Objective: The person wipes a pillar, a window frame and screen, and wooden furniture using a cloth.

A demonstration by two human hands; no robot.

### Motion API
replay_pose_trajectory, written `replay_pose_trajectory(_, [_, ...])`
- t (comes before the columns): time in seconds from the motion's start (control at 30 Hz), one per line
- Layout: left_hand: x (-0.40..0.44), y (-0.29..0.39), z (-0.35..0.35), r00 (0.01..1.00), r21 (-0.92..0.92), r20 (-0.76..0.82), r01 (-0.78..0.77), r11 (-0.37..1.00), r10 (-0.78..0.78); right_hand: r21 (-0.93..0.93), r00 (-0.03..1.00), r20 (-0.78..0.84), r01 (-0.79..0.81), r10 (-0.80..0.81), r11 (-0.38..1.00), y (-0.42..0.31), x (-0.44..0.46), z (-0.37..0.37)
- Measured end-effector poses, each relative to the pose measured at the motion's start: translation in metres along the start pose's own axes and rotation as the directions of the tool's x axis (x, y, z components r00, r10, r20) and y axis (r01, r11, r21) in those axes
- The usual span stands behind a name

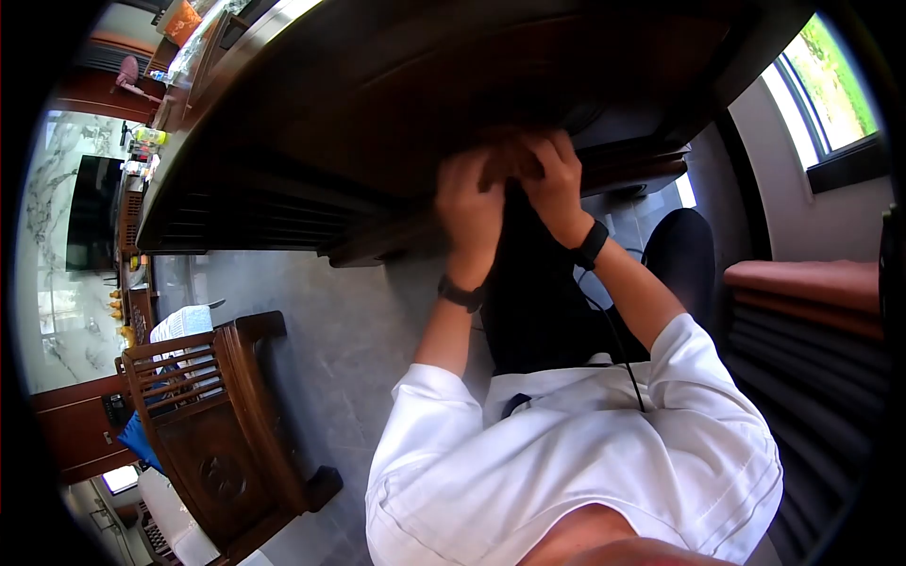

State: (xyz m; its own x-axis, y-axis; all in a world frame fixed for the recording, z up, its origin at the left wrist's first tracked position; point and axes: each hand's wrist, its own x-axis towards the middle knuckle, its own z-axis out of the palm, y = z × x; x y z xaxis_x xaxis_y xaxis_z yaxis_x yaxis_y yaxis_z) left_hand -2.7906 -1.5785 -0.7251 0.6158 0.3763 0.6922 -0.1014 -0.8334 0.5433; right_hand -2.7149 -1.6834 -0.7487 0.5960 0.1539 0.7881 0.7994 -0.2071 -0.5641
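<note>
Both of my hands are raised close together over my dark trousers, at the near edge of a dark wooden table [377, 104]. My left hand [469, 203] is blurred, with bent fingers near the wood. Beside it, my right hand [555, 184] has its fingers curled inward. Between the fingertips shows a dark brownish patch; whether it is an object or a reflection in the wood, I cannot make out. Each wrist wears a black band. A thin black cable [618, 335] runs down to my white shirt.
A carved wooden chair [222, 453] stands on the grey floor [330, 330] at the lower left. A dark slatted seat with a pink cushion [802, 283] is at the right, below a window [830, 80]. A television [92, 212] is on the far left.
</note>
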Motion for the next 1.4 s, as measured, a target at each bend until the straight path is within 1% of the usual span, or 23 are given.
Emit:
replay_pose_trajectory(0.03, [0.006,0.001,-0.012,0.998,0.006,-0.058,0.014,1.0,-0.014,0.029,1.0,-0.002,0.026,-0.026,0.999,-0.012,0.013,0.003])
replay_pose_trajectory(0.07, [0.017,0.002,-0.024,0.99,0.055,-0.122,-0.059,0.997,0.065,0.058,0.999,-0.003,0.049,-0.049,0.997,-0.026,0.028,0.008])
replay_pose_trajectory(0.1, [0.03,0.007,-0.039,0.982,0.036,-0.173,-0.064,0.997,0.07,0.088,0.998,-0.003,0.069,-0.069,0.994,-0.041,0.041,0.013])
replay_pose_trajectory(0.17, [0.057,0.021,-0.059,0.927,0.07,-0.359,-0.09,0.993,0.109,0.131,0.989,-0.046,0.142,-0.137,0.981,-0.066,0.069,0.022])
replay_pose_trajectory(0.23, [0.068,0.012,-0.078,0.922,0.136,-0.365,-0.081,0.987,0.126,0.112,0.959,-0.11,0.272,-0.261,0.956,-0.083,0.089,0.036])
replay_pose_trajectory(0.3, [0.067,0.01,-0.081,0.908,0.017,-0.418,0.045,0.999,-0.034,0.104,0.948,-0.07,0.315,-0.309,0.943,-0.091,0.092,0.043])
replay_pose_trajectory(0.33, [0.063,0.004,-0.079,0.902,0.016,-0.432,0.027,0.999,-0.018,0.1,0.942,-0.052,0.336,-0.332,0.937,-0.092,0.09,0.046])
replay_pose_trajectory(0.43, [0.033,-0.03,-0.068,0.928,0.046,-0.369,0.071,0.996,-0.049,0.075,0.934,0.002,0.356,-0.357,0.932,-0.073,0.062,0.058])
replay_pose_trajectory(0.47, [0.019,-0.041,-0.061,0.935,-0.016,-0.345,0.078,0.997,-0.079,0.125,0.948,0.127,0.277,-0.292,0.953,-0.068,0.049,0.055])
replay_pose_trajectory(0.57, [-0.022,-0.066,-0.046,0.957,0.056,-0.265,0.136,0.989,-0.116,0.062,0.918,0.231,0.316,-0.322,0.947,-0.043,0.013,0.062])
replay_pose_trajectory(0.6, [-0.033,-0.073,-0.04,0.958,0.048,-0.252,0.155,0.987,-0.138,0.063,0.914,0.259,0.308,-0.314,0.949,-0.035,0.002,0.065])
replay_pose_trajectory(0.67, [-0.048,-0.081,-0.03,0.959,0.03,-0.228,0.181,0.983,-0.17,0.06,0.904,0.302,0.298,-0.302,0.953,-0.023,-0.017,0.069])
replay_pose_trajectory(0.77, [-0.05,-0.077,-0.028,0.962,0.063,-0.193,0.207,0.976,-0.192,0.034,0.877,0.369,0.318,-0.308,0.947,-0.016,-0.022,0.062])
replay_pose_trajectory(0.8, [-0.046,-0.072,-0.028,0.96,0.053,-0.203,0.21,0.976,-0.195,0.042,0.882,0.361,0.309,-0.303,0.95,-0.019,-0.017,0.057])
replay_pose_trajectory(0.87, [-0.035,-0.063,-0.029,0.964,0.067,-0.237,0.136,0.988,-0.117,0.05,0.895,0.342,0.287,-0.287,0.957,-0.025,-0.003,0.049])
replay_pose_trajectory(0.93, [-0.013,-0.045,-0.028,0.96,0.108,-0.281,0.035,0.994,-0.004,0.025,0.931,0.215,0.295,-0.294,0.955,-0.031,0.022,0.033])
replay_pose_trajectory(1.03, [0.03,0.003,-0.02,0.949,-0.046,-0.315,-0.036,0.998,0.02,-0.012,0.956,0.029,0.293,-0.292,0.956,-0.034,0.062,0.0])
replay_pose_trajectory(1.1, [0.057,0.036,-0.008,0.948,-0.036,-0.297,-0.135,0.99,0.118,-0.018,0.952,-0.092,0.293,-0.294,0.956,-0.027,0.084,-0.022])
replay_pose_trajectory(1.17, [0.077,0.07,0.01,0.944,-0.051,-0.274,-0.208,0.977,0.186,-0.066,0.967,-0.135,0.207,-0.215,0.976,-0.013,0.091,-0.049])
replay_pose_trajectory(1.2, [0.082,0.082,0.02,0.938,-0.026,-0.235,-0.267,0.963,0.254,-0.053,0.971,-0.173,0.156,-0.162,0.986,-0.003,0.09,-0.061])
replay_pose_trajectory(1.23, [0.084,0.09,0.032,0.928,-0.002,-0.192,-0.326,0.945,0.319,-0.061,0.954,-0.251,0.156,-0.166,0.986,0.01,0.088,-0.067])
replay_pose_trajectory(1.3, [0.077,0.104,0.059,0.937,-0.02,-0.09,-0.339,0.94,0.336,-0.18,0.945,-0.28,0.121,-0.169,0.976,0.029,0.08,-0.085])
replay_pose_trajectory(1.4, [0.056,0.109,0.097,0.941,-0.023,0.065,-0.33,0.944,0.331,-0.179,0.929,-0.369,-0.032,-0.037,0.983,0.078,0.039,-0.088])
